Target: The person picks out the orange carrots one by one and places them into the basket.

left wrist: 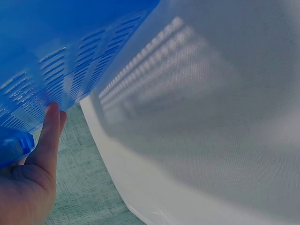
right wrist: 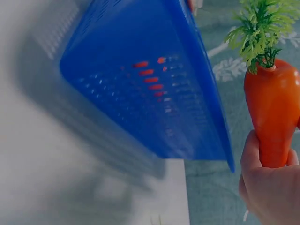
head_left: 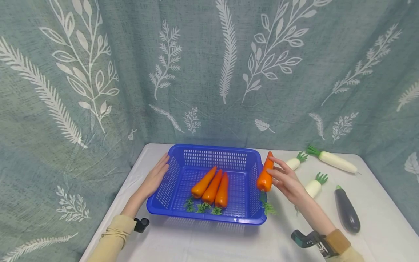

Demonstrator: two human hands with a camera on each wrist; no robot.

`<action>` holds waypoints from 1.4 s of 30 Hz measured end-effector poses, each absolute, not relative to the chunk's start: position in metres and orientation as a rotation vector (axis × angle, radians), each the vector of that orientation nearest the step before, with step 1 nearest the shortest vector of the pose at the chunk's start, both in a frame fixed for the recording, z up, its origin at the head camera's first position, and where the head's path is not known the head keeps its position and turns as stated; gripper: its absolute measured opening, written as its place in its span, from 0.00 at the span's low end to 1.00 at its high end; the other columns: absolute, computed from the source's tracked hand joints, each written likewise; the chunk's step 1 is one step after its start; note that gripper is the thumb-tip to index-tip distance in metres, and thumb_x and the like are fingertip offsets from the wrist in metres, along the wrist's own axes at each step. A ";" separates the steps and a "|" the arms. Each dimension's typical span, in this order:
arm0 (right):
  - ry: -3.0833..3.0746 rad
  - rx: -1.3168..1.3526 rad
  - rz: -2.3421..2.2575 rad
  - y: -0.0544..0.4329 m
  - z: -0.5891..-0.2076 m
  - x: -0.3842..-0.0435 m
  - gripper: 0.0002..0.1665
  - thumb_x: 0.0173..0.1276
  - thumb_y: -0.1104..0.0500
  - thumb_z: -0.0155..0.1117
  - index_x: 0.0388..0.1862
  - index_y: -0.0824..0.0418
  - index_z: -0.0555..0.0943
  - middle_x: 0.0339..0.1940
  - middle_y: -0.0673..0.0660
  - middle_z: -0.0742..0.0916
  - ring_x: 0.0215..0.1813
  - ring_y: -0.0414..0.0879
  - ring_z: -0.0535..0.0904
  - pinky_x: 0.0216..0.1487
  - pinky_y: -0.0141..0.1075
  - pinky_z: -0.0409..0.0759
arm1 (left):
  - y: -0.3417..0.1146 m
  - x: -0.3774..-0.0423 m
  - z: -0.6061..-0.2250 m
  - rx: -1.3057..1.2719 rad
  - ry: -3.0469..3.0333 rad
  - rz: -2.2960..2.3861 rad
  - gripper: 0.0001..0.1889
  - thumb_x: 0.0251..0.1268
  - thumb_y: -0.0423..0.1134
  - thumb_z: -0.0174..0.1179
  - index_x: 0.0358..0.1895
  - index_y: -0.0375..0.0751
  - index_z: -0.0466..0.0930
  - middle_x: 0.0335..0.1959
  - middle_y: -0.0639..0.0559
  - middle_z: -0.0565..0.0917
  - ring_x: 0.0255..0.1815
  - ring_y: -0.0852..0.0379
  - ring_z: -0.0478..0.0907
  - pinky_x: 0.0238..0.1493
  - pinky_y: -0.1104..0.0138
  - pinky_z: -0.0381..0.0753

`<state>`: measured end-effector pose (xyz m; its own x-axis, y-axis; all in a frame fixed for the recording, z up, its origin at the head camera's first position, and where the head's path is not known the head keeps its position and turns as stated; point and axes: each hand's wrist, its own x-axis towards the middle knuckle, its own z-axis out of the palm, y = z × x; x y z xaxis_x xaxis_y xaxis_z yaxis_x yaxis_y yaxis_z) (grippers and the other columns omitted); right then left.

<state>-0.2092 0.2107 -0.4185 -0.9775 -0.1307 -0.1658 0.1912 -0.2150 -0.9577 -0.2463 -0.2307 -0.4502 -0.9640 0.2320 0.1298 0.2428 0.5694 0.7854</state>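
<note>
In the head view my right hand (head_left: 289,182) holds an orange carrot (head_left: 265,176) over the right rim of a blue plastic basket (head_left: 212,147). The carrot's tip points away and its feathery green top hangs toward me. Thumb and fingers wrap its body (right wrist: 269,105) in the right wrist view. My left hand (head_left: 158,178) lies along the basket's left side, fingers straight; the left wrist view shows fingertips (left wrist: 52,112) against the slotted wall, below the rim. Three carrots (head_left: 212,187) lie side by side inside the basket, green tops toward me.
To the right on the white tabletop (head_left: 203,243) lie three white radishes, one at the back (head_left: 337,161), one (head_left: 293,163) behind my right hand and one (head_left: 313,188) partly hidden by it. A dark eggplant (head_left: 347,211) lies near the right edge. Patterned green curtains (head_left: 203,72) surround the table.
</note>
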 end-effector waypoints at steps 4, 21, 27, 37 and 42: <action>1.816 0.080 -2.311 0.201 -0.420 -0.211 0.28 0.74 0.65 0.54 0.71 0.56 0.64 0.57 0.59 0.71 0.50 0.42 0.77 0.55 0.31 0.79 | -0.231 -0.246 -0.450 -0.418 -2.771 -1.390 0.28 0.82 0.42 0.34 0.75 0.27 0.49 0.78 0.36 0.47 0.78 0.38 0.42 0.75 0.46 0.43; 1.797 0.009 -2.382 0.161 -0.425 -0.213 0.31 0.70 0.71 0.53 0.72 0.64 0.62 0.56 0.61 0.71 0.50 0.45 0.77 0.52 0.32 0.80 | -0.231 -0.246 -0.449 -0.441 -2.750 -1.413 0.28 0.82 0.41 0.34 0.75 0.26 0.49 0.78 0.34 0.47 0.77 0.36 0.42 0.74 0.44 0.43; 1.849 0.008 -2.341 0.149 -0.431 -0.214 0.34 0.69 0.69 0.55 0.73 0.65 0.60 0.62 0.64 0.69 0.53 0.46 0.74 0.55 0.34 0.78 | -0.231 -0.246 -0.448 -0.434 -2.757 -1.420 0.28 0.82 0.42 0.34 0.75 0.26 0.49 0.78 0.34 0.47 0.77 0.36 0.41 0.75 0.45 0.42; 1.877 0.011 -2.406 0.130 -0.439 -0.214 0.33 0.66 0.72 0.57 0.70 0.70 0.64 0.58 0.65 0.71 0.47 0.44 0.77 0.50 0.32 0.81 | -0.230 -0.246 -0.448 -0.449 -2.747 -1.432 0.28 0.82 0.41 0.35 0.75 0.25 0.49 0.77 0.33 0.47 0.77 0.36 0.41 0.75 0.44 0.42; 1.889 0.053 -2.433 0.120 -0.442 -0.213 0.33 0.64 0.73 0.59 0.69 0.71 0.66 0.57 0.66 0.70 0.45 0.43 0.76 0.46 0.29 0.81 | -0.230 -0.246 -0.448 -0.455 -2.745 -1.430 0.28 0.82 0.40 0.35 0.75 0.25 0.49 0.77 0.34 0.47 0.77 0.36 0.41 0.75 0.44 0.42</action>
<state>-0.2131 0.1198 -0.4417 -0.9975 -0.0273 -0.0646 0.0693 -0.2467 -0.9666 -0.2459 -0.2303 -0.4479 -0.9575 0.2493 0.1449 0.2615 0.5395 0.8003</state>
